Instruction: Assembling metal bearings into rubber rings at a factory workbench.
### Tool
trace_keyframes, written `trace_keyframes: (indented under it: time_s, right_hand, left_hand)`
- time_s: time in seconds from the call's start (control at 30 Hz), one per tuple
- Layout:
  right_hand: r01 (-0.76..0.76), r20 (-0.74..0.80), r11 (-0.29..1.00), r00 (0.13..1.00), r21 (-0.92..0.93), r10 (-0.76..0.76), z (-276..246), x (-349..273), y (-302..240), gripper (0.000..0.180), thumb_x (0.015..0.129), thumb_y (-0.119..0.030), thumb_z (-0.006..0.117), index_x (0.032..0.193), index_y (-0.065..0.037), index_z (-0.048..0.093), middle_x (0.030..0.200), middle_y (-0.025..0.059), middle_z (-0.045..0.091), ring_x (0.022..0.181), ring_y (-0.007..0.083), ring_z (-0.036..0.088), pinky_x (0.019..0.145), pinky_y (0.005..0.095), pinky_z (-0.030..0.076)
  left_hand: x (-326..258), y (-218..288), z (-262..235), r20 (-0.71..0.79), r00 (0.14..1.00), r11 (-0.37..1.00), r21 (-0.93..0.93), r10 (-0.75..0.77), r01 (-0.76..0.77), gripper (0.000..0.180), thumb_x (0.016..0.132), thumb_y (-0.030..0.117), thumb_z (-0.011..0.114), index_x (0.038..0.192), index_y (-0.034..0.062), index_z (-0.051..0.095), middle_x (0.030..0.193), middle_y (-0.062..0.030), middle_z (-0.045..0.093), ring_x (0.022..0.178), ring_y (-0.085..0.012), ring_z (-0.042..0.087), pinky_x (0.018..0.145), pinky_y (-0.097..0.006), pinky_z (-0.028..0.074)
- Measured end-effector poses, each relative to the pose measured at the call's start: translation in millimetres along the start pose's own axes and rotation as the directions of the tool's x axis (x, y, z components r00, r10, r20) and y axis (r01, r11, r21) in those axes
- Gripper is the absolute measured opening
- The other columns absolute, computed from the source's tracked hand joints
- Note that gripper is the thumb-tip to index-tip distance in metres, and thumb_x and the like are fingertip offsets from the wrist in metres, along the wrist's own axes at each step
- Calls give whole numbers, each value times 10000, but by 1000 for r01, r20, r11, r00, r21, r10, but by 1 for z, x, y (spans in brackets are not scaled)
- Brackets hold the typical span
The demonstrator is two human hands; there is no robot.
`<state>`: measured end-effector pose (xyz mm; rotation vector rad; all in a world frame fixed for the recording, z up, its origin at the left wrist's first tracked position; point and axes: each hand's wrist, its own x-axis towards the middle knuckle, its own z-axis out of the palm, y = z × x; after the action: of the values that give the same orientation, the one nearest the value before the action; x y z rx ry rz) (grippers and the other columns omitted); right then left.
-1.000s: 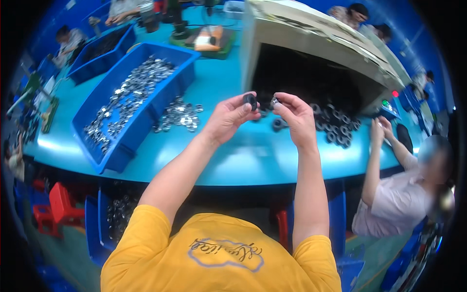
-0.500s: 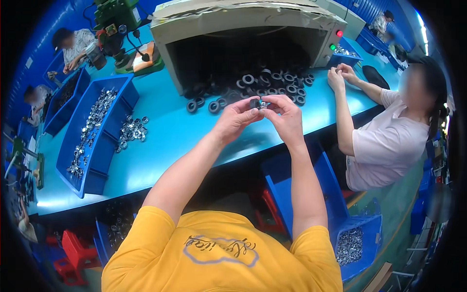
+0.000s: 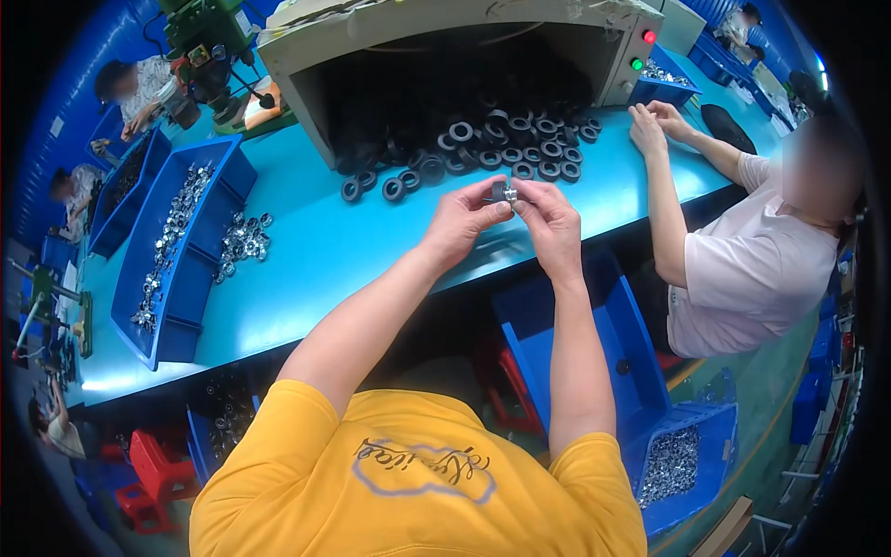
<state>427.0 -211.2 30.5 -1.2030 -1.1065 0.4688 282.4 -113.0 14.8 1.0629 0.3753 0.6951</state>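
My left hand and my right hand meet above the front edge of the turquoise table. Together they pinch a small dark ring with a shiny metal part between the fingertips. Just beyond my hands lies a heap of black rubber rings, spilling from the dark mouth of a beige machine housing. A few black rings lie apart to the left of the heap.
A long blue bin of shiny metal parts sits at left, with a loose pile of them beside it. A person in a pale shirt works at right, hands on the table. Blue bins stand on the floor below.
The view has swung left to right, so the table and machine shifted in the picture. My hands stay together on the small part, now nearer the table's front edge.
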Motion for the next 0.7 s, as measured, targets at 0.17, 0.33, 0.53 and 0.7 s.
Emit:
trace_keyframes:
  time_s: [0.17, 0.33, 0.53, 0.7]
  right_hand:
    - [-107, -79, 969, 989, 221, 127, 9, -4, 13, 330, 931, 37, 732, 1261, 20, 713, 1158, 75, 714, 1041, 156, 696, 918, 288, 576]
    - [23, -109, 995, 994, 96, -13, 17, -6, 14, 274, 909, 34, 747, 1182, 10, 756, 1105, 59, 728, 987, 151, 710, 891, 280, 580]
    - [-61, -60, 998, 996, 13, 62, 22, -8, 9, 291, 892, -19, 774, 1182, -28, 770, 1076, 55, 741, 941, 140, 710, 853, 273, 573]
    - [-113, -71, 984, 990, 135, 123, 29, -7, 28, 352, 890, -55, 796, 1236, -19, 743, 1038, 55, 759, 916, 125, 700, 831, 276, 574]
  left_hand:
    - [1, -2, 2, -32, 999, 999, 31, 26, -25, 577, 976, 73, 745, 1505, -5, 528, 1344, -86, 667, 1225, -192, 646, 1117, -389, 530]
    - [-5, -3, 3, -37, 999, 997, -83, -6, 3, 568, 1009, 74, 705, 1530, -13, 498, 1328, -76, 665, 1194, -156, 638, 1111, -349, 516]
    - [-8, -11, -13, 69, 998, 990, -142, -3, 13, 494, 1023, 173, 691, 1472, 14, 561, 1366, -83, 651, 1275, -204, 612, 1187, -416, 458]
    - [-10, -16, -18, 43, 999, 979, -202, -27, 35, 504, 1013, 160, 704, 1471, 7, 557, 1337, -83, 655, 1238, -200, 633, 1158, -393, 486]
